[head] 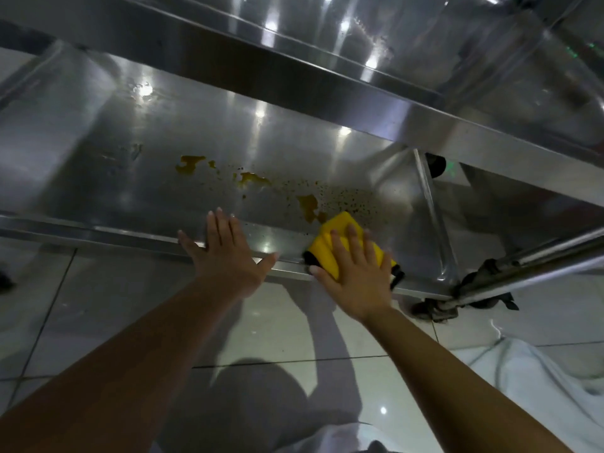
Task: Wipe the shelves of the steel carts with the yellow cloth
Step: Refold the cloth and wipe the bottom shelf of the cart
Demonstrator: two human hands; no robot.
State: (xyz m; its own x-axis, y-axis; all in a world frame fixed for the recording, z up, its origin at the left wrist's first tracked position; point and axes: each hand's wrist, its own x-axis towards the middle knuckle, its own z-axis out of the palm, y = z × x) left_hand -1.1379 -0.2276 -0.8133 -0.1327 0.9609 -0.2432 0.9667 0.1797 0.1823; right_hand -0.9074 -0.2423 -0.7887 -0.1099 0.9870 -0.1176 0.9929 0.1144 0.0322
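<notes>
- Step in hand: wiping the lower shelf (98, 132) of the steel cart.
- Right hand (354, 273) flat, fingers spread, pressing the yellow cloth (340, 223) at the shelf's near edge.
- Left hand (225, 253) open, empty, braced on that edge beside the cloth.
- Orange-brown spill (251, 179) lies just beyond the cloth.
- Next, likely: push the cloth forward across the spill, keeping pressure.

Overhead lamps throw white glare spots across the brushed steel cart shelf (228, 132) in the upper half of the frame. The glossy pale floor tiles (98, 305) below carry soft arm shadows. Wide-angle distortion bends edges; the upper right looks smeared.
</notes>
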